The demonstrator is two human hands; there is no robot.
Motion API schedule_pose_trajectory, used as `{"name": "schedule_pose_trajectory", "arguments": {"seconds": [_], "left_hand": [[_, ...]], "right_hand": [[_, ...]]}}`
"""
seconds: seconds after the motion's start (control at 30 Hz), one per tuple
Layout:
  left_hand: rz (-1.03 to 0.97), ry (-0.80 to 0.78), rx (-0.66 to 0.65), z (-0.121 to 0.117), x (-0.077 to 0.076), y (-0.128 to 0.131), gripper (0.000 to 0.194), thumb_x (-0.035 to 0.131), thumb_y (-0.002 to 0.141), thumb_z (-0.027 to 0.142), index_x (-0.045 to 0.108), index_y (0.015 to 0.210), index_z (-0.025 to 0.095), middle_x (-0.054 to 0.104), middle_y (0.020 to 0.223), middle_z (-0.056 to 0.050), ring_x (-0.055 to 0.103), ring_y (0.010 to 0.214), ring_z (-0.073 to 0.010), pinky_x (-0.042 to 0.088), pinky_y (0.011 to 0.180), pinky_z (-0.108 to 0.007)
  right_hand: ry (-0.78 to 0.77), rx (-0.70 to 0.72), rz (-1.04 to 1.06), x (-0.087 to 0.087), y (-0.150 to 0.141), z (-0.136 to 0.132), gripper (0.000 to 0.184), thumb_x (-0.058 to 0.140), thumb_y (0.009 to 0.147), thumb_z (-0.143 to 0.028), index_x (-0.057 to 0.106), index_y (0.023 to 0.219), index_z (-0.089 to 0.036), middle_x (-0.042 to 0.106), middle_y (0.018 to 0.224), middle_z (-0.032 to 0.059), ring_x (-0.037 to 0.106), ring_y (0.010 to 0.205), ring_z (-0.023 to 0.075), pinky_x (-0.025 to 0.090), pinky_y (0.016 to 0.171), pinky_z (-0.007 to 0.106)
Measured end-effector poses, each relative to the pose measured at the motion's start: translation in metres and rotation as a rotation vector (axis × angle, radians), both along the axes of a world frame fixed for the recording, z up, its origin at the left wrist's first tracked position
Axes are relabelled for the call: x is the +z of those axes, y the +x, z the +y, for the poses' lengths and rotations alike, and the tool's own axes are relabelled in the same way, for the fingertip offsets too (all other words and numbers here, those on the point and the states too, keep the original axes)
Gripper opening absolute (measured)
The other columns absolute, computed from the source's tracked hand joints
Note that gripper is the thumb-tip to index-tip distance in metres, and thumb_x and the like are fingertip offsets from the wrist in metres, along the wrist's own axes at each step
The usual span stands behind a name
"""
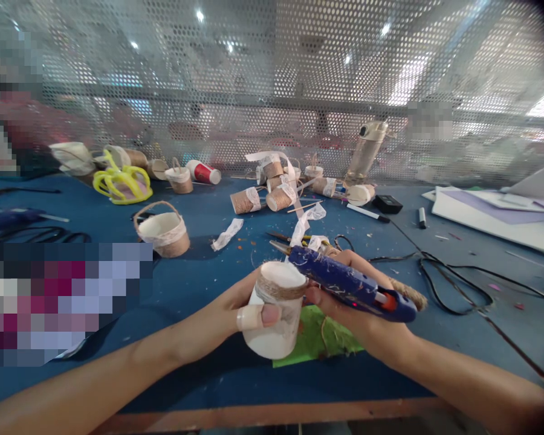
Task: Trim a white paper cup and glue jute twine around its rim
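Observation:
In my left hand is a white paper cup, its thumb, wearing a bandage, pressed on the cup's side. Brown twine is wound in a band just below the rim. My right hand grips a blue hot glue gun beside the cup, nozzle pointing left above the rim. A red light glows on the gun's side, and a glue stick shows in its rear. Behind the gun a roll of twine sticks out, partly hidden by the hand. A green sheet lies beneath my hands.
A twine-wrapped cup basket stands to the left. Lace strips, several small decorated cups and a bottle are farther back. Black cable loops at the right, near paper sheets. A perforated metal screen borders the table.

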State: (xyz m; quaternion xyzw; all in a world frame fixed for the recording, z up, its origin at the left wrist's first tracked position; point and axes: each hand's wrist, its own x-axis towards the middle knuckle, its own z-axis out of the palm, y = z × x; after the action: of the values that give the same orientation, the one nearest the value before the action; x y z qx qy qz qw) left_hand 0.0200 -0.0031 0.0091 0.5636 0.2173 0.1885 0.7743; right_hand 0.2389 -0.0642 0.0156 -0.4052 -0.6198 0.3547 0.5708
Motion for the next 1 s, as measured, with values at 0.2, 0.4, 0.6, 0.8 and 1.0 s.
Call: {"name": "schedule_pose_trajectory", "arguments": {"seconds": [0.2,0.4,0.6,0.8,1.0], "left_hand": [[0.031,0.008,0.008,0.0002,0.0003,0.0001,0.06,0.078,0.078,0.047,0.056,0.13,0.028,0.064,0.126,-0.004,0.057,0.107,-0.0207,0.043,0.089,-0.03],[0.009,-0.022,0.049,-0.0001,-0.0001,-0.0004,0.057,0.075,0.081,0.047,0.055,0.13,0.027,0.064,0.13,-0.008,0.062,0.106,-0.0257,0.046,0.089,-0.037],[0.004,-0.031,0.091,-0.0008,-0.0007,0.0005,0.055,0.076,0.08,0.046,0.057,0.129,0.027,0.064,0.134,-0.009,0.065,0.103,-0.0267,0.048,0.089,-0.039],[0.001,-0.014,0.079,0.0013,0.0002,-0.0005,0.053,0.078,0.079,0.045,0.059,0.127,0.028,0.068,0.127,-0.006,0.061,0.113,-0.0274,0.045,0.095,-0.038],[0.016,0.039,0.068,0.0003,0.0012,0.0024,0.053,0.077,0.081,0.04,0.058,0.129,0.027,0.065,0.131,-0.006,0.055,0.122,-0.0294,0.041,0.101,-0.041]], "right_hand": [[-0.055,-0.015,0.0,-0.0031,0.0001,0.0009,0.02,0.077,0.08,-0.016,0.062,0.088,-0.025,0.063,0.076,-0.0056,0.056,0.064,0.01,0.048,0.058,0.02],[-0.077,-0.002,0.001,-0.0012,-0.0002,-0.0002,0.017,0.075,0.082,-0.017,0.062,0.09,-0.024,0.065,0.076,-0.0046,0.059,0.064,0.0107,0.05,0.058,0.021],[-0.11,-0.001,0.002,-0.002,0.0002,-0.0002,0.016,0.075,0.083,-0.022,0.062,0.093,-0.025,0.065,0.078,-0.0046,0.06,0.065,0.0107,0.05,0.059,0.021],[-0.14,-0.068,-0.07,0.0019,-0.0008,-0.0008,0.02,0.078,0.08,-0.022,0.063,0.094,-0.024,0.066,0.079,-0.0037,0.059,0.065,0.0111,0.048,0.056,0.021],[-0.088,-0.103,-0.102,0.0007,-0.0007,-0.0013,0.02,0.078,0.08,-0.025,0.063,0.093,-0.024,0.064,0.078,-0.0024,0.056,0.065,0.0129,0.048,0.055,0.024]]}}
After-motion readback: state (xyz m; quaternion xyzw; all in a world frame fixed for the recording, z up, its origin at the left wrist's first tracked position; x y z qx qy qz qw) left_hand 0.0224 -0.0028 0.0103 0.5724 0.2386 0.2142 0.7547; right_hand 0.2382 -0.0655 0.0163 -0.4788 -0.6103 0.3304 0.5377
